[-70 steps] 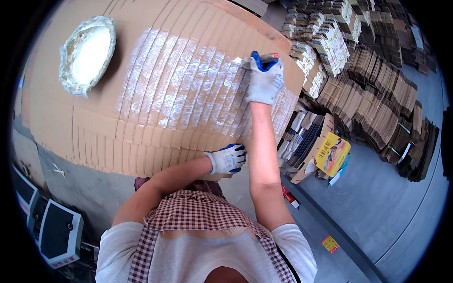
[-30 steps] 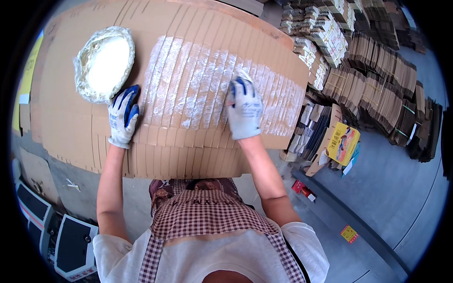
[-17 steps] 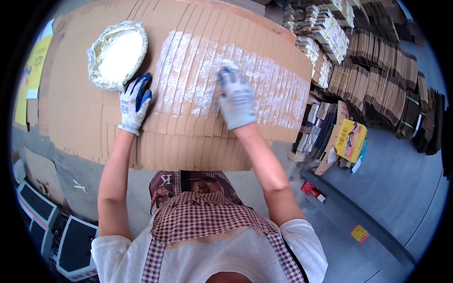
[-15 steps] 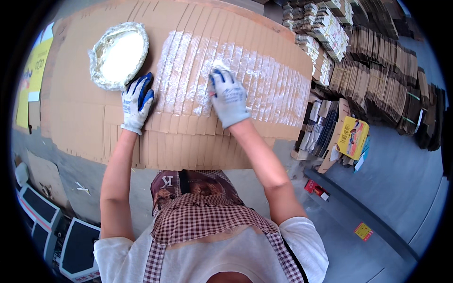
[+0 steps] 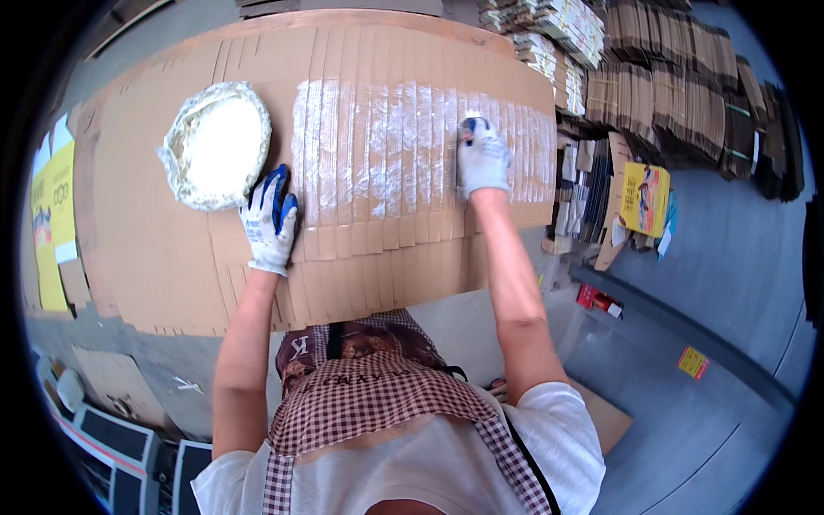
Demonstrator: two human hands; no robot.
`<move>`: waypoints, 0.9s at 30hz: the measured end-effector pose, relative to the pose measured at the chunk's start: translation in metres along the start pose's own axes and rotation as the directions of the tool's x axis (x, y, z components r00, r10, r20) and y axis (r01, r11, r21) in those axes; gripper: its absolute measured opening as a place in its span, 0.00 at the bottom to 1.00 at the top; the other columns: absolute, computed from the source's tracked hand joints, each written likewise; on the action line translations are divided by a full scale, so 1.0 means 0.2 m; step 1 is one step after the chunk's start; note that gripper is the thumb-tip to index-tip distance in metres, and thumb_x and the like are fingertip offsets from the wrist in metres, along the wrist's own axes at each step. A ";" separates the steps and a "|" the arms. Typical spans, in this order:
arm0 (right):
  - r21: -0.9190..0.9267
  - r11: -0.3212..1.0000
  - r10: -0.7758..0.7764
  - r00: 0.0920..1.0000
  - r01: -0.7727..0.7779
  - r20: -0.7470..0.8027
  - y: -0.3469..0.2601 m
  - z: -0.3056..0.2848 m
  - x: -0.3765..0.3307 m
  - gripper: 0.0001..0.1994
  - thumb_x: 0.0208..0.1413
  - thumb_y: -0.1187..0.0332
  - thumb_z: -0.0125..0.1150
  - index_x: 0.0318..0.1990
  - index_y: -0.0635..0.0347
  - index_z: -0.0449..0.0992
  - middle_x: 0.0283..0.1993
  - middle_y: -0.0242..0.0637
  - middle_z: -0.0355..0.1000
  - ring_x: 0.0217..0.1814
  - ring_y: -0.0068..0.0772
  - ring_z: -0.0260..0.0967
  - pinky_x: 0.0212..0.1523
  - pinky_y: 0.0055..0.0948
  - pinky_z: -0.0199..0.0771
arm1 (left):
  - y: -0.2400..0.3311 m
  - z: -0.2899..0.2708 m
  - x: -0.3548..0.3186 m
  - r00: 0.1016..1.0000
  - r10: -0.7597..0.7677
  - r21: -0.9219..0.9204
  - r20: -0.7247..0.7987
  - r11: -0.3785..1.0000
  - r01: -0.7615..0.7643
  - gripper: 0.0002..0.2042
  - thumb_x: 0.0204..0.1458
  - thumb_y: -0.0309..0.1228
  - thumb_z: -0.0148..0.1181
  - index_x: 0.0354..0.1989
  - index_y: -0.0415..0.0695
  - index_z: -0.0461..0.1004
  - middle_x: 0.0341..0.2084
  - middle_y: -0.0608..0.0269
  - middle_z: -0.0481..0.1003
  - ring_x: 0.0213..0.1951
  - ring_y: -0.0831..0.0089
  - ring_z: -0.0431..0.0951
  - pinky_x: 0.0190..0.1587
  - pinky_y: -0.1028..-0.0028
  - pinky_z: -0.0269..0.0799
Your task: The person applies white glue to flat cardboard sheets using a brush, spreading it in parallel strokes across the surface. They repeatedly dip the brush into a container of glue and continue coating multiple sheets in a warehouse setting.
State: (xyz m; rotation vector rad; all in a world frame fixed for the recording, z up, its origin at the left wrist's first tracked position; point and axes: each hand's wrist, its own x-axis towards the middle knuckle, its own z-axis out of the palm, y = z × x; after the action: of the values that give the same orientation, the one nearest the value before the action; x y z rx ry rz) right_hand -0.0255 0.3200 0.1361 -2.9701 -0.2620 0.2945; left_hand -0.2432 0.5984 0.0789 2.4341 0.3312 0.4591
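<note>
My right hand [image 5: 484, 161], in a white and blue work glove, is closed around a small white wad [image 5: 473, 115], mostly hidden by the fingers. It presses on the right part of a row of overlapping brown cardboard pieces [image 5: 360, 239], whose ridged surface is streaked with a shiny, whitish wet coating [image 5: 396, 146]. My left hand [image 5: 271, 225], gloved alike, lies with fingers apart on the cardboard left of the coated area. Its fingertips are beside a round basin [image 5: 174, 163] wrapped in crinkled clear plastic, with smooth white paste [image 5: 220, 146] inside.
Cardboard covers the wooden table [image 5: 378, 17]. Bundled stacks of flat cardboard [image 5: 687, 94] stand to the right, with a yellow printed box [image 5: 644, 199] nearer. Yellow printed sheets [image 5: 53, 223] are at the left edge. Black-topped equipment [image 5: 120, 438] is at lower left.
My right hand has moved right across the coated cardboard with the white wad. My left hand still rests by the basin. The whole view has shifted, so the table appears lower.
</note>
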 end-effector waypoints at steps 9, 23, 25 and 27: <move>0.011 0.991 0.132 0.989 -0.132 -0.064 0.03 0.00 -0.01 0.11 0.51 0.71 0.57 0.44 0.56 0.73 0.48 0.46 0.73 0.48 0.48 0.72 0.45 0.46 0.74 | -0.01 -0.01 -0.02 0.998 -0.020 -0.018 0.059 1.000 0.021 0.21 0.56 0.38 0.53 0.58 0.45 0.73 0.55 0.58 0.73 0.57 0.57 0.69 0.64 0.57 0.53; 0.080 0.980 -0.157 0.960 0.179 -0.232 -0.34 0.02 -0.05 0.13 0.52 0.68 0.57 0.46 0.54 0.73 0.45 0.44 0.74 0.46 0.51 0.73 0.49 0.44 0.75 | -0.01 -0.05 0.01 0.993 -0.067 -0.012 0.100 0.998 0.069 0.23 0.57 0.36 0.51 0.62 0.46 0.69 0.56 0.56 0.71 0.56 0.55 0.68 0.64 0.57 0.52; 0.090 0.961 -0.247 0.958 0.261 -0.147 -0.40 0.08 -0.10 0.15 0.53 0.71 0.49 0.48 0.56 0.74 0.49 0.47 0.73 0.50 0.51 0.71 0.51 0.42 0.73 | -0.02 -0.05 0.01 0.994 -0.053 -0.010 0.097 0.998 0.054 0.23 0.57 0.35 0.52 0.62 0.46 0.69 0.56 0.56 0.71 0.56 0.55 0.68 0.64 0.57 0.52; 0.064 0.993 -0.082 0.976 0.097 -0.200 -0.29 0.12 0.05 0.14 0.53 0.73 0.48 0.46 0.57 0.75 0.48 0.48 0.74 0.48 0.52 0.72 0.49 0.42 0.74 | -0.01 -0.04 0.01 0.995 -0.048 0.000 0.092 0.999 0.048 0.23 0.57 0.35 0.52 0.62 0.46 0.69 0.56 0.56 0.71 0.56 0.56 0.68 0.64 0.57 0.52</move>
State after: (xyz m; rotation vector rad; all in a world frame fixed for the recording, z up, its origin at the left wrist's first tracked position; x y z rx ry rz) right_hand -0.0306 0.3821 0.1214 -2.8766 -0.3518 -0.0010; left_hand -0.2448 0.6059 0.0846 2.4308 0.3482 0.3251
